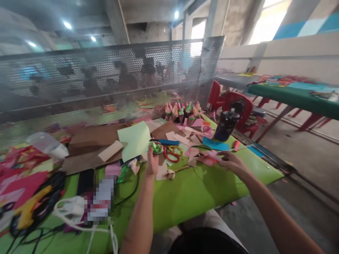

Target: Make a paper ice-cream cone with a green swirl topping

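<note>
Head view: green paper rose (157, 147) in left hand (152, 161); right hand (233, 162) blurred, grip unclear.

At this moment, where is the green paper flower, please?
In the head view, the green paper flower is near the centre, in the person's left hand, just left of the red loop.

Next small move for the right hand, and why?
Probably firm up the grip of the right hand on one of the pink paper scraps: it is right at them, while the left hand holds the green paper rosette. Whether the right holds anything is too blurred to tell.
</note>
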`<state>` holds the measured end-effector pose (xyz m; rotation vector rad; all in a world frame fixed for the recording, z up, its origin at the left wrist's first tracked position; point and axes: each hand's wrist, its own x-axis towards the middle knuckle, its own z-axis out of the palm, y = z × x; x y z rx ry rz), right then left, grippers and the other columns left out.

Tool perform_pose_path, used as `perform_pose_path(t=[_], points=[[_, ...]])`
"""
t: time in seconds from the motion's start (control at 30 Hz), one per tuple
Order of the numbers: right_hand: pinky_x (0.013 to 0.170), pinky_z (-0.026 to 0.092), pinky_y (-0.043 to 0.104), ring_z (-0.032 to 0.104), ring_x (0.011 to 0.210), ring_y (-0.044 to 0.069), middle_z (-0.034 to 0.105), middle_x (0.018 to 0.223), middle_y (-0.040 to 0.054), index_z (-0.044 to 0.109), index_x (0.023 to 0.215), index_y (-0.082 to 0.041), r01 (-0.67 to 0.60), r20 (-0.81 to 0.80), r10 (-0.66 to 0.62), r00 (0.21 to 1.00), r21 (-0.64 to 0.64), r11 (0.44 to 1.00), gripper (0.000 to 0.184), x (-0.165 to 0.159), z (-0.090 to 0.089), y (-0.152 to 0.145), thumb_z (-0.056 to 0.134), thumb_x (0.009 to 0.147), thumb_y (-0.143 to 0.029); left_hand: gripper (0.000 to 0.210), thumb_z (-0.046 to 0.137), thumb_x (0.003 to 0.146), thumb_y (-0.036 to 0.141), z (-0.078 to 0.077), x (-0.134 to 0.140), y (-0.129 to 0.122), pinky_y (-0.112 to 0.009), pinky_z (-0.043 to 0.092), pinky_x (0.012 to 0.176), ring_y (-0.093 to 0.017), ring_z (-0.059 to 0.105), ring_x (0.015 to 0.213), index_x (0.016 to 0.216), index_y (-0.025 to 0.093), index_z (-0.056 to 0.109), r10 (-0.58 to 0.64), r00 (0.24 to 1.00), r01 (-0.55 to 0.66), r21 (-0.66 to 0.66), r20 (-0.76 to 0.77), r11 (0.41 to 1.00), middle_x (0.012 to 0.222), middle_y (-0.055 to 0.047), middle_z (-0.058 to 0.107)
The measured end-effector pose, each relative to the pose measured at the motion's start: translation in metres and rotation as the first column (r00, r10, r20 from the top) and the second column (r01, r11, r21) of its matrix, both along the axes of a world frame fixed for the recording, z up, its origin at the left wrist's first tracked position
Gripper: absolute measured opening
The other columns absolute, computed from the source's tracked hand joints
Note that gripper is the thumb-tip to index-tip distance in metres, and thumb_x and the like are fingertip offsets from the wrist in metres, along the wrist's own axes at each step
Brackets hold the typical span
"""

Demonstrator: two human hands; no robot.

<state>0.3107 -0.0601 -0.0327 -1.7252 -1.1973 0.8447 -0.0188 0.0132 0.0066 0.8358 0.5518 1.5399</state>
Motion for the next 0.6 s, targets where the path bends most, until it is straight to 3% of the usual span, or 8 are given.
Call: perform_pose_path(t=[0.07,0.17,0.27,0.33,0.4,0.47,0.6], points=[[0.047,0.042,0.024,0.058,0.057,0.014,0.068,0.073,0.0010,0.068,0.104,-0.018,0.018,-0.209,-0.003,0.978,0.074,0.997,0.054,0.002,0.003,0.000,0.086,0.059,-0.040,0.039,0.073,0.082,0.058,0.001,0.000,-0.001,-0.027,0.048,0.076,-0.013,0.057,0.070,0.082,0.019,0.071,-0.008,1.000,0.008,-0.029,0.013,1.000,0.077,-0.001,0.065],[0.046,0.042,0.023,0.057,0.058,0.014,0.067,0.075,0.0019,0.068,0.096,-0.021,0.053,-0.493,0.013,0.870,0.120,0.991,0.049,-0.005,0.009,-0.004,0.087,0.054,-0.038,0.041,0.075,0.080,0.059,0.004,0.001,-0.004,-0.027,0.047,0.075,-0.013,0.057,0.070,0.084,0.018,0.070,-0.020,0.999,0.021,-0.025,0.043,0.999,0.077,-0.001,0.065],[0.038,0.033,0.023,0.045,0.049,0.011,0.065,0.071,0.0046,0.066,0.079,-0.021,-0.093,-0.640,0.118,0.759,0.072,0.993,0.030,-0.023,0.017,-0.007,0.079,0.062,-0.042,0.043,0.075,0.079,0.060,0.005,0.002,-0.006,-0.028,0.047,0.074,-0.013,0.057,0.071,0.085,0.018,0.070,-0.030,0.998,0.031,-0.008,0.057,0.999,0.078,-0.001,0.065],[0.038,0.030,0.024,0.043,0.048,0.012,0.067,0.074,0.0073,0.065,0.077,-0.022,-0.166,-0.634,0.199,0.748,0.112,0.980,0.023,-0.039,0.025,-0.007,0.072,0.069,-0.043,0.043,0.073,0.081,0.060,0.006,0.003,-0.007,-0.028,0.048,0.073,-0.013,0.057,0.071,0.084,0.017,0.069,-0.030,0.998,0.031,-0.005,0.056,1.000,0.077,-0.001,0.064],[0.044,0.037,0.027,0.052,0.057,0.016,0.069,0.078,0.0084,0.066,0.080,-0.022,-0.157,-0.556,0.246,0.794,0.204,0.966,0.020,-0.055,0.036,-0.006,0.070,0.071,-0.040,0.044,0.073,0.080,0.061,0.006,0.003,-0.007,-0.029,0.048,0.073,-0.013,0.057,0.070,0.083,0.018,0.068,-0.025,0.998,0.025,0.003,0.055,1.000,0.077,-0.001,0.063],[0.046,0.037,0.028,0.052,0.058,0.016,0.070,0.080,0.0091,0.067,0.083,-0.022,-0.213,-0.453,0.320,0.832,0.272,0.938,0.023,-0.068,0.048,-0.003,0.069,0.072,-0.042,0.045,0.073,0.079,0.062,0.005,0.003,-0.006,-0.029,0.047,0.073,-0.013,0.056,0.070,0.083,0.018,0.068,-0.020,0.999,0.019,0.007,0.051,1.000,0.078,-0.001,0.063],[0.045,0.031,0.027,0.046,0.053,0.014,0.069,0.072,0.0089,0.068,0.082,-0.019,-0.316,-0.416,0.400,0.817,0.258,0.913,0.036,-0.088,0.066,0.004,0.070,0.074,-0.054,0.046,0.069,0.081,0.064,0.006,0.003,-0.007,-0.031,0.046,0.072,-0.014,0.055,0.069,0.083,0.018,0.066,-0.022,0.999,0.023,-0.019,0.025,1.000,0.077,-0.002,0.063]])
